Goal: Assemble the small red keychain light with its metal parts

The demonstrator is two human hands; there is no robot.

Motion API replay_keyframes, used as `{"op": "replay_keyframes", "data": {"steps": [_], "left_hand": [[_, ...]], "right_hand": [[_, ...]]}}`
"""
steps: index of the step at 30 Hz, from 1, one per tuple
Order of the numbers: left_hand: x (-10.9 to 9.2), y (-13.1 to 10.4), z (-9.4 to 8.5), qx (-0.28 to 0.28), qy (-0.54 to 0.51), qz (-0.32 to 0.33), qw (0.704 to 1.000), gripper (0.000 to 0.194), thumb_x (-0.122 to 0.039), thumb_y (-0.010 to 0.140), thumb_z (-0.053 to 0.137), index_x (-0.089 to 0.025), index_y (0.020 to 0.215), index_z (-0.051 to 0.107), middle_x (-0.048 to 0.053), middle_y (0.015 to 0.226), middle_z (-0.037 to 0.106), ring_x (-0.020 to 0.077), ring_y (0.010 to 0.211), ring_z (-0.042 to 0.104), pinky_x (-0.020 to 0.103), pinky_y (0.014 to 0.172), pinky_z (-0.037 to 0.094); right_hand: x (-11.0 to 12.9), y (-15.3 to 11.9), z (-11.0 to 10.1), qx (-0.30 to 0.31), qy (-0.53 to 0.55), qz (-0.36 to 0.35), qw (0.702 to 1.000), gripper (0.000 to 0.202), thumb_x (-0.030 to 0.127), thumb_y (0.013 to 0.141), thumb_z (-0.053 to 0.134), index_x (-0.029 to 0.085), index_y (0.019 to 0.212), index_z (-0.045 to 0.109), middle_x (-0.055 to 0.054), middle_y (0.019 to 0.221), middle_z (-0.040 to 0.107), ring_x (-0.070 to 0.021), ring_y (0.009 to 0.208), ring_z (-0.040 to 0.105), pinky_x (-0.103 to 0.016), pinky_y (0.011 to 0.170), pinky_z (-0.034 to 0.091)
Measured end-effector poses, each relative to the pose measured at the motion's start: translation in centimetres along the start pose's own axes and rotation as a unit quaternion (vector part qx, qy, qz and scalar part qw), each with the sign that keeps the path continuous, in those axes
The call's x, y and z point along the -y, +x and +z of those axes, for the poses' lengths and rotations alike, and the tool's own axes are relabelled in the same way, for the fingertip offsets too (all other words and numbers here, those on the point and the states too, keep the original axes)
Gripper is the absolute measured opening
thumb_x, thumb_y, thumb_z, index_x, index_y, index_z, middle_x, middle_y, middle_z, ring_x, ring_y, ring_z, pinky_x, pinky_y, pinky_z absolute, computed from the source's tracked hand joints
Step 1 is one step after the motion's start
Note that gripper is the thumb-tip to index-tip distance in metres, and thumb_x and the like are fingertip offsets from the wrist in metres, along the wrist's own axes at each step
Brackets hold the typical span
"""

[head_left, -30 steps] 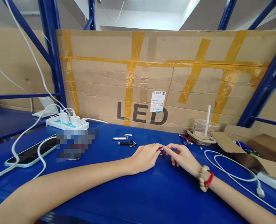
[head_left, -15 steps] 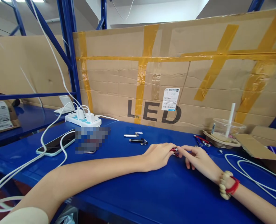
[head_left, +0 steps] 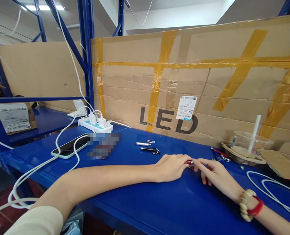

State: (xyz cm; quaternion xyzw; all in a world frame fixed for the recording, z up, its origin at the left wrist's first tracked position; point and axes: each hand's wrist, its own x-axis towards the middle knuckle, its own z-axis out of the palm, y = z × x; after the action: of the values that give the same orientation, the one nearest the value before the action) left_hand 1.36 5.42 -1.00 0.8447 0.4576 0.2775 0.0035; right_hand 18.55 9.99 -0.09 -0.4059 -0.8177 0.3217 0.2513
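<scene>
My left hand (head_left: 171,167) rests on the blue tabletop, its fingers closed round a small red metal tube (head_left: 189,162) with a silvery end. Most of that tube is hidden by the fingers. From the other side, my right hand (head_left: 212,169) meets the silvery end with its index finger and thumb, the remaining fingers loosely bent. Beyond my left hand lie two similar slim tubes with metal key clips, one silver (head_left: 142,144) and one black (head_left: 148,149). Several red and blue tubes with clips (head_left: 220,154) lie behind my right hand.
A white power strip (head_left: 96,125) with plugs and cables stands near a phone (head_left: 70,146) at left. A plastic cup with a straw (head_left: 254,140) sits in a pulp tray (head_left: 243,158). White cable loops (head_left: 269,187) lie at right. Taped cardboard (head_left: 135,88) walls the back.
The view has swung slightly left, so everything sits further right in the picture. Both hands stay together at the red tube, with little visible movement.
</scene>
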Motion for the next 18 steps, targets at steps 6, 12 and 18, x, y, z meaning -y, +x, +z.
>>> {"op": "replay_keyframes", "data": {"steps": [6, 12, 18], "left_hand": [[-0.11, 0.01, -0.05, 0.007, -0.002, -0.003, 1.000, 0.027, -0.029, 0.091, 0.025, -0.022, 0.109, 0.044, 0.001, 0.107, 0.058, 0.0165, 0.096, 0.056, 0.027, 0.078, 0.045], [0.08, 0.13, 0.16, 0.005, 0.003, -0.002, 1.000, 0.027, -0.029, 0.091, 0.025, -0.023, 0.110, 0.043, 0.001, 0.109, 0.057, 0.0165, 0.096, 0.056, 0.027, 0.077, 0.045], [0.07, 0.12, 0.22, 0.004, 0.005, 0.000, 1.000, 0.026, -0.028, 0.091, 0.026, -0.022, 0.109, 0.044, 0.001, 0.106, 0.058, 0.0165, 0.095, 0.057, 0.027, 0.076, 0.045]], "right_hand": [[0.68, -0.09, 0.15, -0.011, -0.006, -0.008, 1.000, 0.046, 0.059, 0.073, 0.039, 0.017, 0.062, 0.053, 0.003, 0.038, 0.045, -0.0101, 0.034, 0.044, -0.021, 0.036, 0.037], [0.43, -0.12, 0.10, -0.001, -0.025, -0.013, 1.000, 0.047, 0.058, 0.076, 0.035, 0.017, 0.063, 0.053, 0.002, 0.040, 0.047, -0.0095, 0.034, 0.044, -0.021, 0.039, 0.037], [0.24, -0.11, 0.11, 0.002, -0.023, -0.010, 1.000, 0.047, 0.057, 0.077, 0.034, 0.016, 0.062, 0.053, 0.003, 0.039, 0.047, -0.0090, 0.035, 0.043, -0.020, 0.039, 0.035]]}}
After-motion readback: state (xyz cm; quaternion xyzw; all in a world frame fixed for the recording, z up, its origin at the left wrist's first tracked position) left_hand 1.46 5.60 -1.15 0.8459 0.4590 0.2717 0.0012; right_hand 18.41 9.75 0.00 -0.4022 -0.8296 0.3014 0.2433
